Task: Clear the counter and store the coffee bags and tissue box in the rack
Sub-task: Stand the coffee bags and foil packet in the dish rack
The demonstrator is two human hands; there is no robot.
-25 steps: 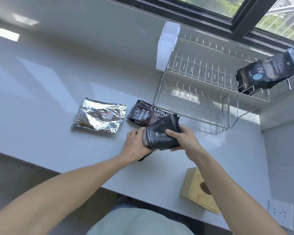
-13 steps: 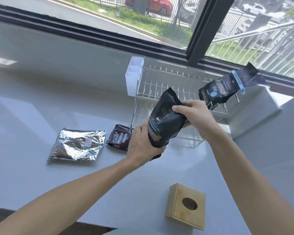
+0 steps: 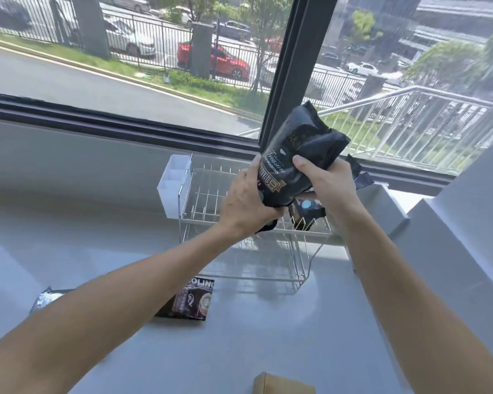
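Note:
Both hands hold a black coffee bag (image 3: 299, 155) up above the top tier of the wire rack (image 3: 211, 220). My left hand (image 3: 248, 200) grips its lower left side and my right hand (image 3: 325, 183) its right side. Another black coffee bag (image 3: 306, 213) with a blue dot stands in the rack's top tier, partly hidden behind my right hand. A dark brown coffee bag (image 3: 194, 300) lies flat on the counter in front of the rack. A silver foil bag (image 3: 44, 298) shows beyond my left forearm. The wooden tissue box (image 3: 282, 386) peeks in at the bottom edge.
A white plastic holder (image 3: 172, 189) hangs on the rack's left end. The grey counter (image 3: 97, 251) runs under a dark-framed window (image 3: 279, 81). A white ledge and wall (image 3: 439, 237) rise to the right of the rack.
Both hands have lifted the black coffee bag from the counter up and right, over the rack's top tier. The view has tilted up toward the window.

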